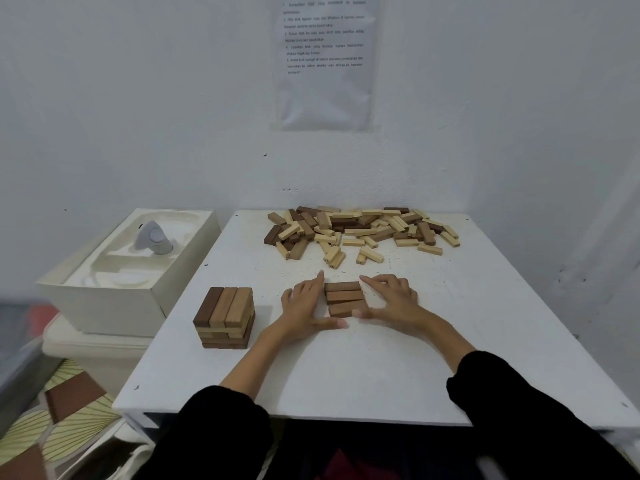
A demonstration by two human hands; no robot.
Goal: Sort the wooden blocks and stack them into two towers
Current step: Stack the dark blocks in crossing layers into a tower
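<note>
Head cam: left hand (304, 303) and right hand (394, 299), grip apart, fingers just pressing the ends of three brown blocks (344, 299) lying just right of the small tower (225, 317) on the desk (346, 375). Squeeze unevenly and the row probably skews, so later layers could lean.

Both hands, left hand (304, 301) and right hand (394, 299), are pressing against three brown blocks (344, 298). A stacked tower (224, 317) is standing to their left.
</note>
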